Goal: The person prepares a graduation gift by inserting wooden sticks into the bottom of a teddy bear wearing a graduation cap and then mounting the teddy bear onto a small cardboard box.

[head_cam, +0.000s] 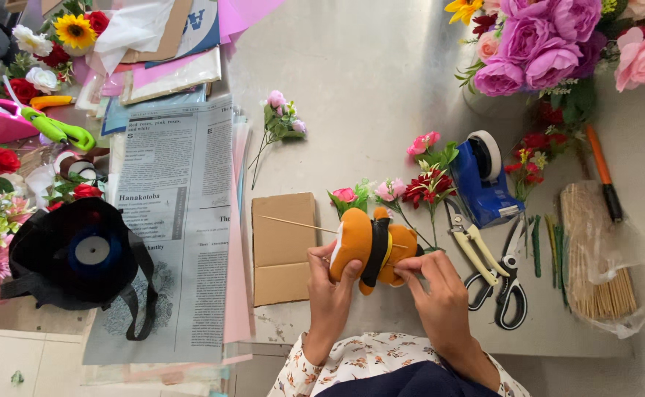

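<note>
Head camera view, looking down: an orange plush toy [370,250] with a black band around its middle is held just above the near edge of a grey tabletop [366,81], gripped from both ends by a person's two hands. The left hand [328,283] is closed around the toy's white-faced end, while the right hand [433,283] pinches the other end with fingers curled. A thin wooden skewer [297,223] juts out from behind the toy toward the left, passing over a flat piece of brown cardboard [283,246] that lies just beside the left hand. Just beyond the toy lie small artificial flowers [411,187] in pink and red with green leaves. Near the right hand sit cream-handled pliers [472,246] and black-handled scissors [510,290], with a blue tape dispenser [480,180] above them. Farther right, a bundle of wooden skewers [594,257] rests in clear plastic, beside an orange-handled tool [602,173]. A bouquet of purple and pink roses [550,40] fills the far right corner. To the left, newspaper sheets [179,220] cover the tabletop, carrying a black pouch [80,254].
</note>
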